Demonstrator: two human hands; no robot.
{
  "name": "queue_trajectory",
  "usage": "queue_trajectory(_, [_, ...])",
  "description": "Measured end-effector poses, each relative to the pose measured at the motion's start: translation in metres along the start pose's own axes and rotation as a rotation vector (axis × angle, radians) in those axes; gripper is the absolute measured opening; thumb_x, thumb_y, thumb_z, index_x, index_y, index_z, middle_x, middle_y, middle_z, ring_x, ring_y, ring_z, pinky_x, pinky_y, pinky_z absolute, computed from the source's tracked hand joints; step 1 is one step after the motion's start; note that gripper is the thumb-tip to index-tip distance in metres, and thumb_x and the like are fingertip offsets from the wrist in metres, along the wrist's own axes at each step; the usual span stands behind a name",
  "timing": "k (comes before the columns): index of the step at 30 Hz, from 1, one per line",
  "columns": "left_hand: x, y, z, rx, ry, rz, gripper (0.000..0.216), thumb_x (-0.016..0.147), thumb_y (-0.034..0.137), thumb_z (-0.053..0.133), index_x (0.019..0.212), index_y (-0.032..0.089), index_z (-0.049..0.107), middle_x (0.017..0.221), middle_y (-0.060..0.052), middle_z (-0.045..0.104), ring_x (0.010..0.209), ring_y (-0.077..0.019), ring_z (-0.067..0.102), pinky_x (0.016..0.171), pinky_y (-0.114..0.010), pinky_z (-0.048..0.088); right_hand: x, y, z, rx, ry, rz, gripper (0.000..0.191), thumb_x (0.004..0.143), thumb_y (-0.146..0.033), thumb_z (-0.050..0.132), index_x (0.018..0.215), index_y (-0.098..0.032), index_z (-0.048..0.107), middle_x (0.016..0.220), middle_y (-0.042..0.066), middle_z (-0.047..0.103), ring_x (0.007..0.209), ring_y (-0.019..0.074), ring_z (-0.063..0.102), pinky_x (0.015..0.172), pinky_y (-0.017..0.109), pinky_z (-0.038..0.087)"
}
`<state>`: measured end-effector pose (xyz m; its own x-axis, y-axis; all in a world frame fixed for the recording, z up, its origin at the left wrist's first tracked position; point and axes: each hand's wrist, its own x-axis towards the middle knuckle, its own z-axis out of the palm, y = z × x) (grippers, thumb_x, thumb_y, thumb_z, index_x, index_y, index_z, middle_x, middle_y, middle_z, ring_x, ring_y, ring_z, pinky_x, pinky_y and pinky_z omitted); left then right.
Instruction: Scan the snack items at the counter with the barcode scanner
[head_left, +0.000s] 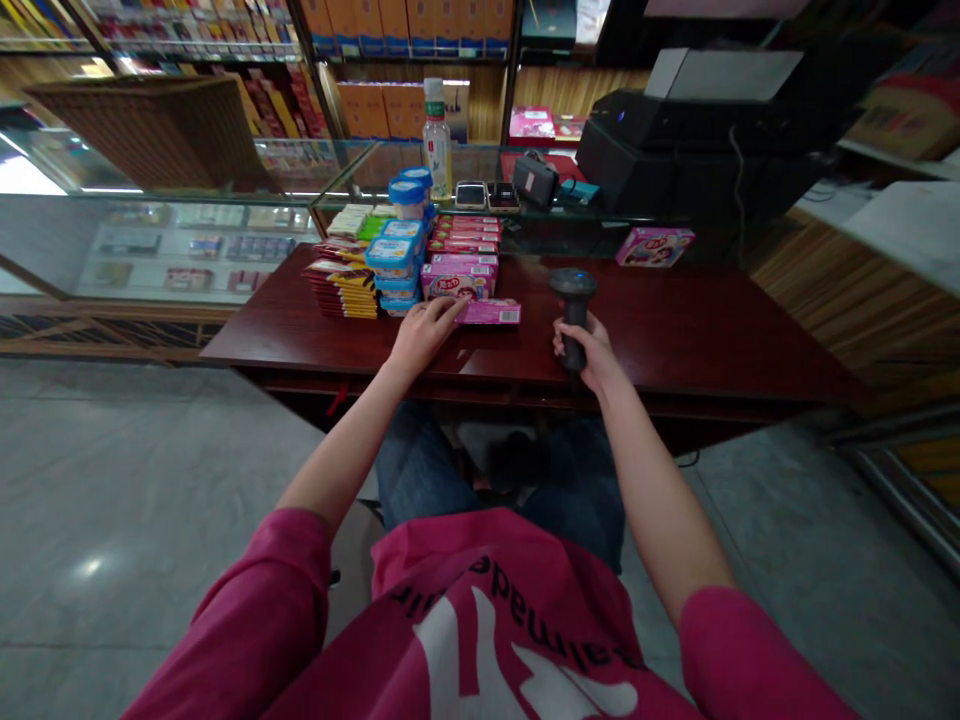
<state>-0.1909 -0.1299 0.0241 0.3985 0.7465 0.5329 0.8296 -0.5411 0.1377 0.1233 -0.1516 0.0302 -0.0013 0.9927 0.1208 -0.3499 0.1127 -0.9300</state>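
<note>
My right hand (589, 350) is wrapped round the handle of a black barcode scanner (574, 300), held upright over the desk with its head up. With its fingers on the left end, my left hand (424, 335) grips a pink snack box (491, 313) whose narrow side with a barcode faces up. Just behind it stand more pink snack boxes (459, 275) in a row. Left of those rise stacked blue-lidded tubs (394, 255), and beside them a pile of yellow and red packets (341, 285). Another pink box (655, 247) lies apart at the right rear.
The dark red desk (697, 330) has its front edge near my lap. Behind are a glass counter (285, 190), a drink bottle (436, 145), a small black device (535, 180) and a large black machine (645, 160) with a cable. A wicker basket (157, 120) stands at left.
</note>
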Motion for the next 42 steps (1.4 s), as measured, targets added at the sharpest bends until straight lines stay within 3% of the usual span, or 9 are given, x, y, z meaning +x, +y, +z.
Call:
queue_trajectory(3, [0.011,0.018,0.014,-0.032,-0.004,0.028,0.047,0.109,0.032,0.048,0.155,0.024,0.055,0.145,-0.014,0.065,0.131,-0.0236,0.066,0.109,-0.032,0.054,-0.003,-0.005,-0.015,-0.063,0.067,-0.061,0.03,0.069,-0.026,0.085,0.095,-0.025,0.069,0.079,-0.003,0.076,0.052,0.0099,0.058,0.047,0.022,0.049])
queue_trajectory(6, [0.032,0.044,0.031,-0.058,-0.016,0.086,0.051,0.109,0.031,0.048,0.159,0.022,0.05,0.145,-0.014,0.063,0.13,-0.0235,0.066,0.107,-0.032,0.056,-0.006,-0.01,-0.033,-0.107,0.121,-0.097,0.031,0.071,-0.034,0.085,0.097,-0.024,0.071,0.085,0.001,0.081,0.05,0.0104,0.061,0.047,0.023,0.051])
queue_trajectory(11, [0.082,0.078,0.065,-0.086,-0.056,0.127,0.049,0.107,0.021,0.046,0.156,0.02,0.052,0.147,-0.016,0.062,0.13,-0.0248,0.065,0.104,-0.035,0.058,-0.017,-0.014,-0.052,-0.074,0.14,-0.11,0.042,0.073,-0.047,0.085,0.104,-0.022,0.072,0.081,0.003,0.081,0.036,0.0087,0.051,0.034,0.022,0.038])
queue_trajectory(15, [0.114,0.084,0.091,-0.101,-0.031,0.09,0.047,0.105,0.014,0.045,0.149,0.022,0.058,0.146,-0.014,0.064,0.134,-0.0245,0.062,0.106,-0.035,0.058,-0.021,-0.012,-0.053,-0.068,0.161,-0.097,0.047,0.072,-0.052,0.087,0.104,-0.022,0.071,0.077,0.003,0.081,0.033,0.008,0.049,0.031,0.021,0.034])
queue_trajectory(19, [0.127,0.08,0.106,-0.083,0.022,0.016,0.043,0.106,0.017,0.048,0.147,0.023,0.06,0.142,-0.013,0.066,0.133,-0.0239,0.062,0.103,-0.033,0.06,-0.019,-0.01,-0.053,-0.06,0.191,-0.078,0.051,0.071,-0.052,0.089,0.107,-0.021,0.072,0.074,0.003,0.08,0.033,0.0083,0.05,0.031,0.02,0.034])
queue_trajectory(24, [0.128,0.076,0.11,-0.122,0.063,-0.059,0.042,0.107,0.022,0.05,0.148,0.024,0.06,0.143,-0.013,0.065,0.132,-0.0241,0.061,0.102,-0.032,0.06,-0.015,-0.007,-0.058,-0.044,0.215,-0.047,0.048,0.073,-0.054,0.088,0.105,-0.022,0.072,0.071,0.001,0.078,0.033,0.0077,0.049,0.031,0.019,0.034])
queue_trajectory(34, [0.127,0.076,0.109,-0.134,0.091,-0.07,0.044,0.105,0.019,0.054,0.148,0.024,0.06,0.146,-0.012,0.066,0.133,-0.0235,0.062,0.108,-0.033,0.057,-0.016,-0.006,-0.056,-0.043,0.203,-0.062,0.045,0.076,-0.051,0.086,0.106,-0.02,0.074,0.065,-0.002,0.072,0.033,0.0075,0.048,0.03,0.02,0.035])
queue_trajectory(38, [0.126,0.076,0.107,-0.184,0.171,-0.032,0.039,0.107,0.022,0.051,0.144,0.025,0.063,0.15,-0.01,0.065,0.136,-0.0238,0.062,0.114,-0.037,0.054,-0.01,-0.01,-0.058,-0.02,0.213,-0.07,0.046,0.075,-0.052,0.087,0.103,-0.022,0.067,0.074,0.0,0.077,0.034,0.0077,0.051,0.031,0.02,0.037])
queue_trajectory(42, [0.133,0.079,0.104,-0.246,0.19,-0.012,0.034,0.109,0.026,0.049,0.138,0.026,0.067,0.15,-0.009,0.064,0.128,-0.0237,0.068,0.106,-0.036,0.057,0.006,-0.025,-0.081,-0.053,0.287,-0.106,0.052,0.069,-0.051,0.092,0.096,-0.025,0.056,0.075,-0.001,0.079,0.032,0.0088,0.052,0.029,0.02,0.036])
